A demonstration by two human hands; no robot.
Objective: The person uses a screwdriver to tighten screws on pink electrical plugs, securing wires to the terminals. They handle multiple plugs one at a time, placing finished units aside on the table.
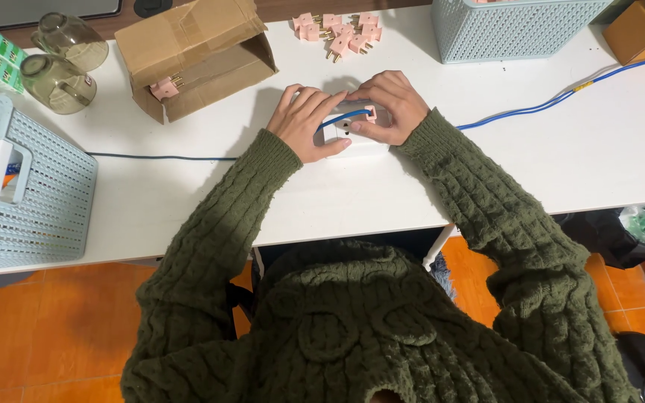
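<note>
Both my hands rest on a white power strip (358, 146) in the middle of the white table (188, 194). My left hand (306, 121) presses down on the strip's left part. My right hand (390, 106) pinches a small pink plug adapter (371, 114) over the strip's sockets. A blue cable (531, 108) runs between my hands and off to the right. The strip is mostly hidden under my fingers.
Several pink plug adapters (340, 33) lie at the back. An open cardboard box (195, 56) holds another pink adapter (164, 89). Two glass mugs (65, 60) lie at the back left. Pale blue baskets sit at the left (24, 186) and the back right (509, 28).
</note>
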